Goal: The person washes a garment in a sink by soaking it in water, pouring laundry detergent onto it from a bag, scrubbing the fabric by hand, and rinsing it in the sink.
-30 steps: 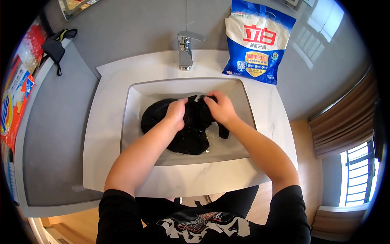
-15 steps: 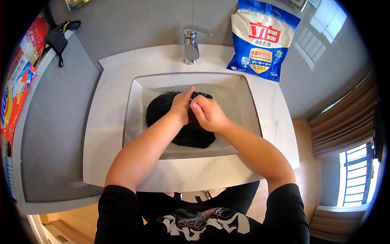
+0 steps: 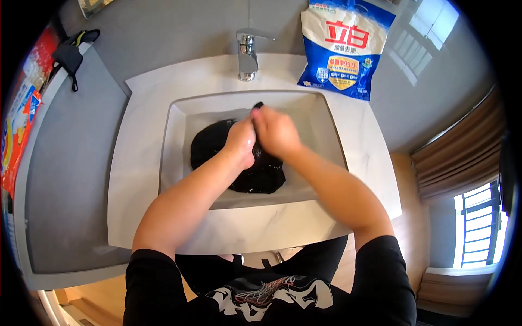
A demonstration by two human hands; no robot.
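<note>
Black cloth bunched in a sink

Nearest, a black shirt has pale printing. The left hand and blurred right hand curl their fingers around part of the cloth; the rest lies in the sink. Beyond stand a metal tap and a blue-and-white bag with large red lettering, smaller dark print and a gold shield label
</note>
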